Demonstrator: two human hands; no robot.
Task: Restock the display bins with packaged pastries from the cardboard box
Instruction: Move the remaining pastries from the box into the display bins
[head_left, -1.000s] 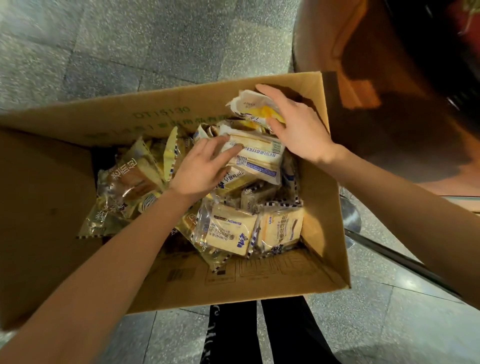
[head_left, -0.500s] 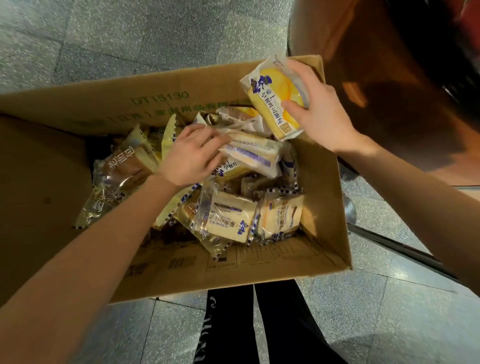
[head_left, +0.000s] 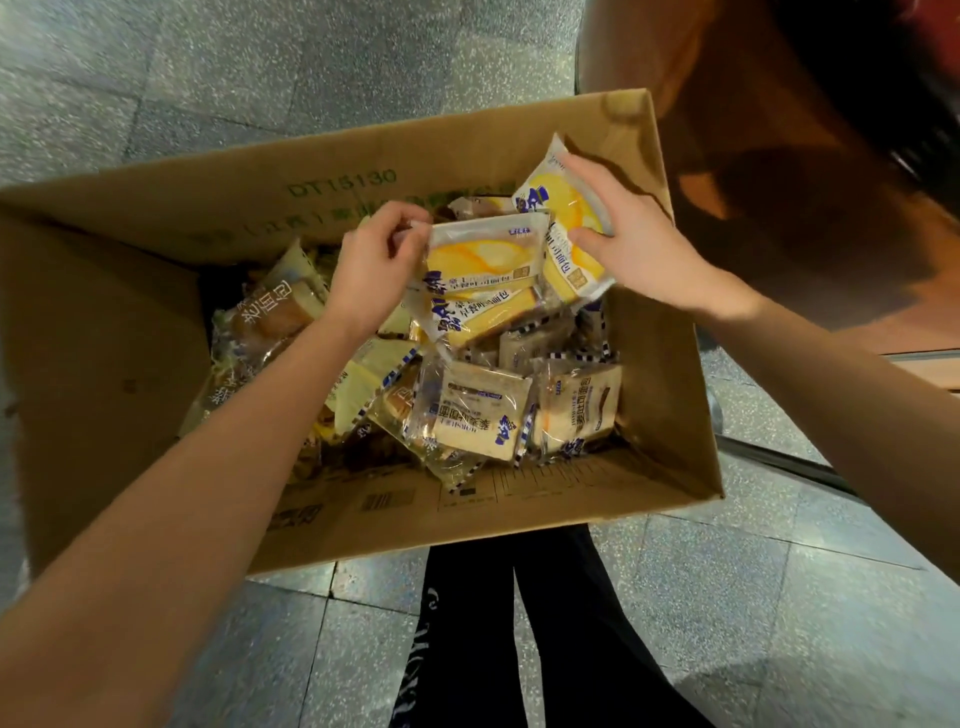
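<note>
An open cardboard box (head_left: 670, 395) sits on the floor below me, holding several packaged pastries (head_left: 472, 415) in clear and yellow wrappers. My right hand (head_left: 639, 244) grips a yellow-and-white pastry pack (head_left: 566, 208) lifted above the box's far right corner. My left hand (head_left: 374, 265) pinches the left edge of a second yellow pack (head_left: 483, 254), raised above the pile and overlapping the first one. Another yellow pack (head_left: 483, 312) lies just beneath it.
Grey speckled floor tiles (head_left: 260, 62) surround the box. A rounded brown display stand (head_left: 779, 156) rises at the upper right, close to the box's right wall. My black trouser legs (head_left: 519, 634) stand just behind the near box wall.
My right hand brought its pack down a little toward the box. My left hand left the pile, pinched a second yellow pack and lifted it next to the first.
</note>
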